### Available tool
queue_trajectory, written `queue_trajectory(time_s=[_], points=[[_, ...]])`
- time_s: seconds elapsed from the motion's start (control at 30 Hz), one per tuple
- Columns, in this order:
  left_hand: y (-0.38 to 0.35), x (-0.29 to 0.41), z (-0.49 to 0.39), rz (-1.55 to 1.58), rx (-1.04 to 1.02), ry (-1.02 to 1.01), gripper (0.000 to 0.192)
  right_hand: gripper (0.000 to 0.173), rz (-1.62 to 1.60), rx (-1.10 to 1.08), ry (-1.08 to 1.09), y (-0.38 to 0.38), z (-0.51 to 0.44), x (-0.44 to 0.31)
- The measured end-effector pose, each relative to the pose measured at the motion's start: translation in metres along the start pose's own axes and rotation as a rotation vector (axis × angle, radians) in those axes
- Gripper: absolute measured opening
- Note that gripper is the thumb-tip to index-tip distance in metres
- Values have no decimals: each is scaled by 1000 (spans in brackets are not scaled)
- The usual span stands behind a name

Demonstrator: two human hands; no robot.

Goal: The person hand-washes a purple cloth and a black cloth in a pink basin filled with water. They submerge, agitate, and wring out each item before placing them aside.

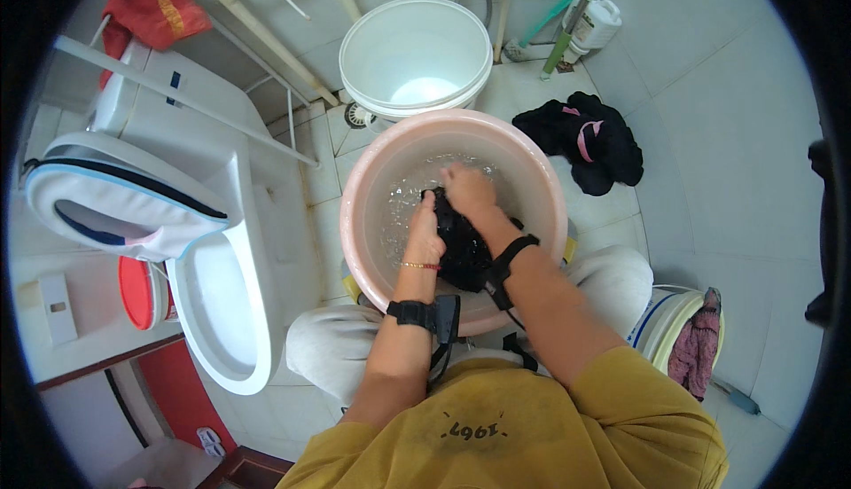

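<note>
A pink plastic basin [354,223] with bubbly water stands between my knees. In it lies a wet black cloth [462,249], part of it under my hands. My left hand [425,233] rests along the cloth's left edge, fingers pointing up and away from me; how firmly it grips is not plain. My right hand [469,188] is bent over the cloth's upper end, slightly blurred, with its fingertips partly hidden. Both wrists wear black straps.
A white bucket [415,50] stands beyond the basin. Black clothing with pink trim [598,143] lies on the tiles at right. A toilet [256,329] is at left. Near my right knee stands a pail [655,323] with pink-and-dark cloth [695,349] over its rim.
</note>
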State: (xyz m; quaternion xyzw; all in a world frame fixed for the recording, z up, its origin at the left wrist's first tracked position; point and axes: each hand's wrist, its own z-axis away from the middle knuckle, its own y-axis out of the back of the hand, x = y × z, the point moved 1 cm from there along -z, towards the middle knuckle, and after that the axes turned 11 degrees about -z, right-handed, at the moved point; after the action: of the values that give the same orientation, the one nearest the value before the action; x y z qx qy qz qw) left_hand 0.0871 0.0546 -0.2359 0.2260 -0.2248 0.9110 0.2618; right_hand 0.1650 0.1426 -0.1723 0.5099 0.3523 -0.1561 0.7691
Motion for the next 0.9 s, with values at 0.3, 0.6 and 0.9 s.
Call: queue_trajectory(time_s=[0.3, 0.6, 0.9], points=[[3, 23, 19, -1159, 403, -482, 76, 60, 61, 74, 50, -7, 12, 38], [6, -5, 11, -1770, 574, -466, 75, 57, 453, -261, -15, -18, 30, 37], [21, 15, -16, 240, -176, -56, 26, 52, -542, -268, 94, -13, 14, -3]])
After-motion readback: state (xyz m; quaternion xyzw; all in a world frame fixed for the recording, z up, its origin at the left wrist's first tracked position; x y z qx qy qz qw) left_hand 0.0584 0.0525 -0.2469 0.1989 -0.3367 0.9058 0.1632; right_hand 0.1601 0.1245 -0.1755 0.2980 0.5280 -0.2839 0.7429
